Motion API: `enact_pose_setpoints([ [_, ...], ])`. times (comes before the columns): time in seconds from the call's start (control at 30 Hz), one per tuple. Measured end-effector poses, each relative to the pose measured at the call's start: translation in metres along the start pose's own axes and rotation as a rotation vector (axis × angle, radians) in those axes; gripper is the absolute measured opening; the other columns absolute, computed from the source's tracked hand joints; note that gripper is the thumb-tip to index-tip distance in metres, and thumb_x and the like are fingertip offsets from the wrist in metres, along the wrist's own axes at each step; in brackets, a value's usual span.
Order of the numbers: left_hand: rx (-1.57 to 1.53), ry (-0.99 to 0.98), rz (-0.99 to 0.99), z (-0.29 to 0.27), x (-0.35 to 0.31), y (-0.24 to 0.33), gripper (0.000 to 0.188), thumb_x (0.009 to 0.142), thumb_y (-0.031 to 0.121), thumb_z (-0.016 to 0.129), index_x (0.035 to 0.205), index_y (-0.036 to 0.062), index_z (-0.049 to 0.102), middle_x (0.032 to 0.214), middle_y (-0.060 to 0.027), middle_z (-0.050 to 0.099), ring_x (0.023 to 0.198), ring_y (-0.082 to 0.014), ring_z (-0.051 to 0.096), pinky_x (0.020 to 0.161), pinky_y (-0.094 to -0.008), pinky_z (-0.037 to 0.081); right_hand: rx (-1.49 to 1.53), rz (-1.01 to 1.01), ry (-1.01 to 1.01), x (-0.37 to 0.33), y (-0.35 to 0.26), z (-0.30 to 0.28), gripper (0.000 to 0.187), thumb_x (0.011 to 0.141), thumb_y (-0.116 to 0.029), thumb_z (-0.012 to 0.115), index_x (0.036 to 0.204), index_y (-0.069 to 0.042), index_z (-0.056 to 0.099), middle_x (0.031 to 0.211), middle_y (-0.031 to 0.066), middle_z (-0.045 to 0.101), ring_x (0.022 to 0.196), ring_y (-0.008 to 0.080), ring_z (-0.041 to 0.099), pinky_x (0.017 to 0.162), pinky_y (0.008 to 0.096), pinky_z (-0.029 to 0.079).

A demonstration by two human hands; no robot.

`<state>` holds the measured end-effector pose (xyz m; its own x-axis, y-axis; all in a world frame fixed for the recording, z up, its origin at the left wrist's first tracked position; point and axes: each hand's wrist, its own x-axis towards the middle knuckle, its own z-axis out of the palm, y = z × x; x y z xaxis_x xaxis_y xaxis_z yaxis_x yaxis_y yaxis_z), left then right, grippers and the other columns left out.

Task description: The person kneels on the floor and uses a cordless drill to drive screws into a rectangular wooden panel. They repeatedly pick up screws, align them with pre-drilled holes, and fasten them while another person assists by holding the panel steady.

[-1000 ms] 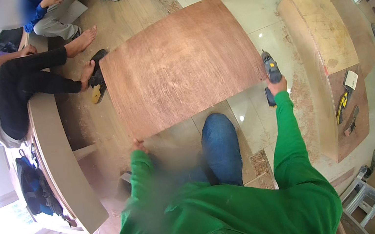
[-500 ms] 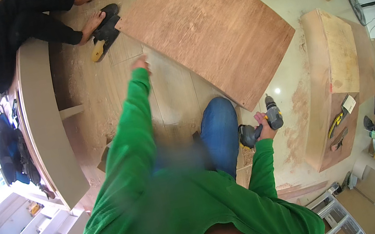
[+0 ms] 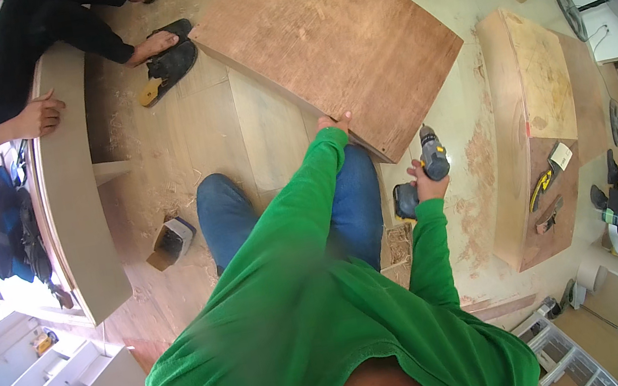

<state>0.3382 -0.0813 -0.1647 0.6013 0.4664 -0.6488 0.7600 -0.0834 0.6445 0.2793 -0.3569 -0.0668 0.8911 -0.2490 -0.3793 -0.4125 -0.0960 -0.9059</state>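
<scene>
A large wooden box [image 3: 335, 33] with a reddish-brown plywood top lies at a slant on the floor ahead of me. My left hand [image 3: 333, 124] grips its near edge close to the nearest corner, with fingertips and thumb over the rim. To the right of that corner, my right hand [image 3: 429, 184] is wrapped round the handle of a grey and black cordless drill [image 3: 434, 155]. The drill points away from me, and its tip is apart from the box. My knees [image 3: 359, 201] are bent just below the box.
A person [image 3: 39, 115] sits on a pale cabinet [image 3: 82, 206] at the left, feet near dark sandals [image 3: 169, 65]. A small open carton [image 3: 172, 242] stands by my left knee. At right, a long wooden box [image 3: 510, 151] bears a yellow-black tool [image 3: 541, 189]. Sawdust litters the floor.
My left hand has moved right from over the floor onto the box's near edge. My right hand still holds the drill. The seated person's hand now rests on the cabinet.
</scene>
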Motion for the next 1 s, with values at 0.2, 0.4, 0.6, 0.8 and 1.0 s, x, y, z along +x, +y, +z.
enact_pose_setpoints([
  [0.2, -0.130, 0.015, -0.021, -0.054, 0.011, -0.063, 0.050, 0.097, 0.037, 0.069, 0.126, -0.0046, 0.069, 0.110, -0.0235, 0.078, 0.100, -0.0329, 0.079, 0.078, -0.0446, 0.062, -0.008, 0.083, -0.149, -0.086, 0.000, -0.025, 0.030, 0.097, 0.003, 0.066, 0.127, 0.004, 0.063, 0.105, 0.0202, 0.078, 0.067, 0.0210, 0.073, 0.056, 0.0295, 0.055],
  [0.4, -0.520, -0.152, -0.111, -0.138, -0.066, -0.105, 0.032, 0.103, 0.025, 0.070, 0.124, 0.0000, 0.068, 0.095, -0.0159, 0.079, 0.077, -0.0236, 0.078, 0.060, -0.0357, 0.058, -0.055, 0.098, -0.302, -0.117, -0.002, -0.047, 0.027, 0.096, -0.004, 0.070, 0.122, 0.002, 0.066, 0.098, 0.0141, 0.079, 0.059, 0.0148, 0.067, 0.053, 0.0281, 0.053],
  [0.6, -0.113, 0.210, 0.151, -0.236, -0.144, -0.061, 0.027, 0.096, 0.028, 0.082, 0.095, 0.0017, 0.079, 0.072, -0.0076, 0.074, 0.056, -0.0149, 0.068, 0.050, -0.0292, 0.051, -0.145, 0.045, -0.492, -0.109, -0.007, -0.044, 0.024, 0.096, -0.003, 0.069, 0.119, 0.004, 0.067, 0.097, 0.0139, 0.080, 0.059, 0.0141, 0.067, 0.053, 0.0281, 0.054],
  [0.8, -0.437, 0.547, 0.099, -0.429, -0.213, -0.138, 0.015, 0.097, 0.014, 0.075, 0.103, 0.0004, 0.078, 0.085, -0.0101, 0.078, 0.068, -0.0186, 0.076, 0.056, -0.0296, 0.057, -0.269, -0.010, -0.569, -0.106, -0.035, -0.030, 0.022, 0.095, 0.000, 0.070, 0.116, 0.006, 0.068, 0.095, 0.0127, 0.079, 0.059, 0.0148, 0.066, 0.056, 0.0291, 0.055],
  [1.0, -0.680, 0.634, -0.197, -0.465, -0.266, -0.318, 0.011, 0.093, 0.007, 0.068, 0.101, 0.0011, 0.072, 0.091, -0.0134, 0.079, 0.077, -0.0224, 0.079, 0.063, -0.0308, 0.061, -0.365, 0.010, -0.698, -0.100, -0.051, 0.002, 0.028, 0.094, 0.002, 0.068, 0.122, 0.005, 0.062, 0.099, 0.0148, 0.078, 0.060, 0.0153, 0.066, 0.056, 0.0285, 0.053],
])
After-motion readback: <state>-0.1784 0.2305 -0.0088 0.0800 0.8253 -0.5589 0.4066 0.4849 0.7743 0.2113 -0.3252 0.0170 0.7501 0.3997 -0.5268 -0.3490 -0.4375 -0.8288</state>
